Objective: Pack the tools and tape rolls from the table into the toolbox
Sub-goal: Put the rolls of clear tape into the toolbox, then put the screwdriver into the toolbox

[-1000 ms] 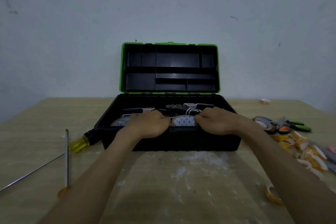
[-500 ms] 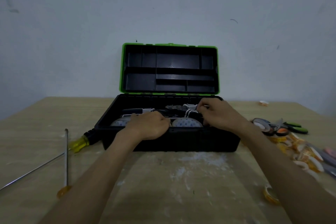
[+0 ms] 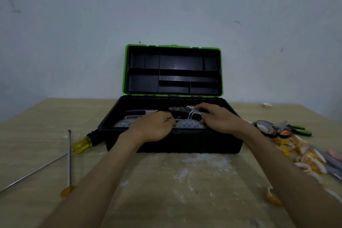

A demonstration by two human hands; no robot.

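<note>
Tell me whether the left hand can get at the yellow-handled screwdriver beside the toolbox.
Probably yes. The left hand sits at the front edge of the toolbox, and the yellow-handled screwdriver lies on the table just left of it, nothing between them.

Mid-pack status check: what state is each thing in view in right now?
toolbox: open, lid upright.
left hand: fingers curled at the box's front edge; grip hidden.
right hand: inside the box, on black-and-white tool handles; grip unclear.
white tape rolls: in the box.
yellow-handled screwdriver: on table, beside the box's left end.
scissors: on table, unpacked.
loose tape rolls: on table, right of box.
</note>
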